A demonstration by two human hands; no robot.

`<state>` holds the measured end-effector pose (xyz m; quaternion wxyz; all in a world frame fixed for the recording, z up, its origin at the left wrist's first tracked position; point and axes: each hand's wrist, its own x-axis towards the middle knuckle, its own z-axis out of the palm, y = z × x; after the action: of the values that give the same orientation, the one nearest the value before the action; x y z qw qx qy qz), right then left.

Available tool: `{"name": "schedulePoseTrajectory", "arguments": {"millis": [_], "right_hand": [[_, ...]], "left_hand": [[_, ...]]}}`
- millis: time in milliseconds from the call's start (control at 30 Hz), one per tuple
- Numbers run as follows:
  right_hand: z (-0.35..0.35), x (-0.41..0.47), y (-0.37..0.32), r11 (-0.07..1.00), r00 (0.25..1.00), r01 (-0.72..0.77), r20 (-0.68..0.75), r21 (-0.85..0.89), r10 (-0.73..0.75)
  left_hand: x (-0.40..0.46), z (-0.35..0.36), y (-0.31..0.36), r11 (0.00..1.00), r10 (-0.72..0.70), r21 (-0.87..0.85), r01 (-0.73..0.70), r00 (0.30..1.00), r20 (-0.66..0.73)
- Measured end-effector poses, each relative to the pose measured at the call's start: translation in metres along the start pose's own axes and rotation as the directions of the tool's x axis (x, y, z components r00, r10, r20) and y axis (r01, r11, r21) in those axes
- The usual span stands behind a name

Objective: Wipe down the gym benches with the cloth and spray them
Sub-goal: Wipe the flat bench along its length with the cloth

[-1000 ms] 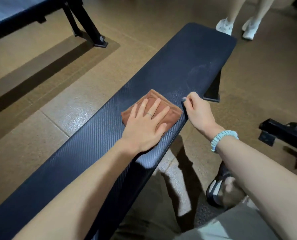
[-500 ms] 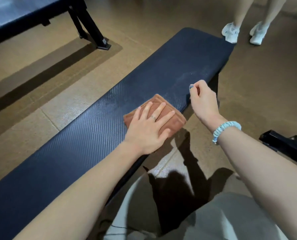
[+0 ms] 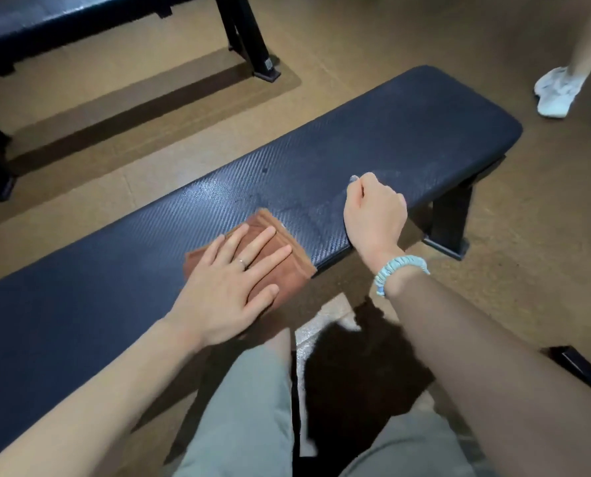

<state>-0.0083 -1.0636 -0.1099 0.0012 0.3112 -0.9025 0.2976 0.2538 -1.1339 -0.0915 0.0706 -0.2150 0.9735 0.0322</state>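
Observation:
A long black padded bench (image 3: 407, 139) runs diagonally from lower left to upper right. On it, by the near edge, lies a folded brown cloth (image 3: 299, 266). My left hand (image 3: 228, 287) presses flat on the cloth with straight, spread fingers and a ring on one finger. To the right of the cloth, my right hand (image 3: 373, 215) rests on the bench top with its fingers curled into a loose fist; nothing shows inside it. A pale blue band circles that wrist. Faint damp streaks mark the surface between the hands. No spray bottle is in view.
A second black bench (image 3: 63, 22) stands at the upper left, its metal leg (image 3: 252, 46) on the tan floor. Another person's white shoes (image 3: 557, 91) stand past the bench's far end. A black equipment foot (image 3: 583, 370) lies at the lower right. My knees are below the bench.
My right hand has come up from the bench's near edge onto its top surface. My left hand stays flat on the cloth near the same edge. The view has pulled back.

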Motion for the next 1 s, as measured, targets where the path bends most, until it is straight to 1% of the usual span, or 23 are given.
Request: {"name": "schedulePoseTrajectory", "arguments": {"millis": [100, 167, 267, 367, 467, 633, 700, 767, 833, 900, 1000], "right_hand": [[0.002, 0.009, 0.001, 0.995, 0.996, -0.082, -0.016, 0.058, 0.083], [0.006, 0.011, 0.001, 0.995, 0.994, -0.089, -0.055, 0.05, 0.092], [0.008, 0.01, 0.001, 0.998, 0.995, -0.063, -0.08, -0.014, 0.062], [0.006, 0.01, -0.004, 0.997, 0.998, -0.033, -0.049, -0.073, 0.03], [0.008, 0.009, -0.006, 0.995, 0.998, -0.02, -0.059, -0.098, 0.014], [0.015, 0.009, -0.003, 0.995, 0.99, -0.035, -0.141, -0.093, 0.021], [0.013, 0.009, -0.005, 0.993, 0.993, -0.034, -0.114, -0.114, 0.021], [0.011, 0.008, -0.004, 0.988, 0.996, -0.048, -0.075, -0.146, 0.037], [0.009, 0.009, -0.004, 0.986, 0.996, -0.05, -0.076, -0.158, 0.039], [0.009, 0.008, -0.005, 0.985, 0.993, -0.049, -0.112, -0.163, 0.031], [0.011, 0.004, -0.007, 0.982, 0.99, -0.059, -0.139, -0.181, 0.034]], "left_hand": [[0.053, -0.008, 0.01, 0.999, -0.029, -0.042, 0.029, 1.0, 0.001], [0.069, -0.011, 0.013, 0.997, -0.049, -0.064, 0.049, 0.999, 0.005], [0.044, -0.009, 0.007, 0.995, -0.055, -0.08, 0.055, 0.998, 0.004], [-0.001, -0.005, 0.003, 0.99, -0.088, -0.109, 0.09, 0.996, 0.016], [-0.002, -0.006, -0.005, 0.989, -0.08, -0.125, 0.081, 0.997, 0.019], [0.07, -0.009, -0.027, 0.996, -0.029, -0.09, 0.027, 0.999, -0.027], [0.106, -0.013, -0.036, 0.996, 0.0, -0.087, -0.002, 1.0, -0.025], [0.14, -0.021, -0.041, 0.995, 0.023, -0.102, -0.021, 1.0, 0.018], [0.153, -0.026, -0.043, 0.996, 0.046, -0.083, -0.042, 0.998, 0.047], [0.133, -0.026, -0.052, 0.995, 0.077, -0.07, -0.074, 0.996, 0.042], [0.061, -0.014, -0.086, 0.99, 0.13, -0.056, -0.129, 0.991, 0.016]]}}
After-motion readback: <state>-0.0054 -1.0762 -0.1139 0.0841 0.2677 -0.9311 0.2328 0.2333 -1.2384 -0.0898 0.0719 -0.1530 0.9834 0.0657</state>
